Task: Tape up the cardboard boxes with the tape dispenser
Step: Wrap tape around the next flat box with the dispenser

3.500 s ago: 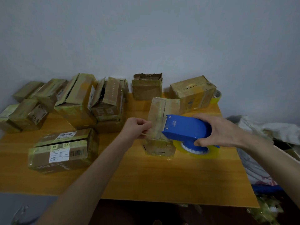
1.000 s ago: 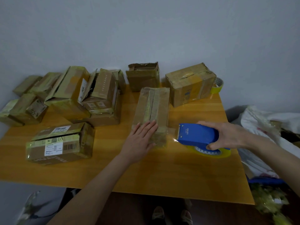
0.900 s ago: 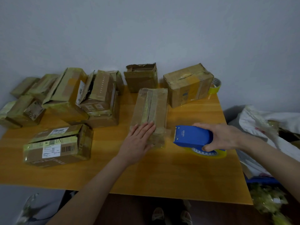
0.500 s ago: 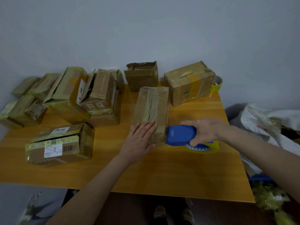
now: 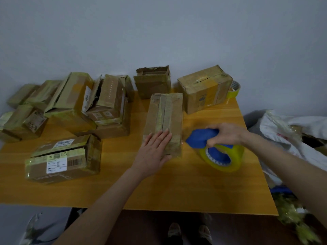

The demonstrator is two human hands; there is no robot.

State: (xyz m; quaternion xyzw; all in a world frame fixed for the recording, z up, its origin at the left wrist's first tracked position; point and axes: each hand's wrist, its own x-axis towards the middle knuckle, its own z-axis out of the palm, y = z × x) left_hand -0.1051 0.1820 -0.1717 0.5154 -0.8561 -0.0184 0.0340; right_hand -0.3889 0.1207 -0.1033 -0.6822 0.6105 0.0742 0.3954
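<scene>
A long cardboard box lies flat in the middle of the wooden table, its top seam facing up. My left hand presses flat on the box's near end with straight fingers. My right hand grips the blue tape dispenser just right of the box. The dispenser is tilted, so its yellow tape roll faces me and hangs just above the table. Its front end is blurred.
Several taped boxes crowd the table's left and back, among them a labelled box at the front left and a box at the back right. A spare tape roll sits in the far right corner. White bags lie beyond the right edge.
The box was laid flat and my left hand went from pinching it to pressing on it. My right hand has just pulled the dispenser right and tilted it, away from the box's near end.
</scene>
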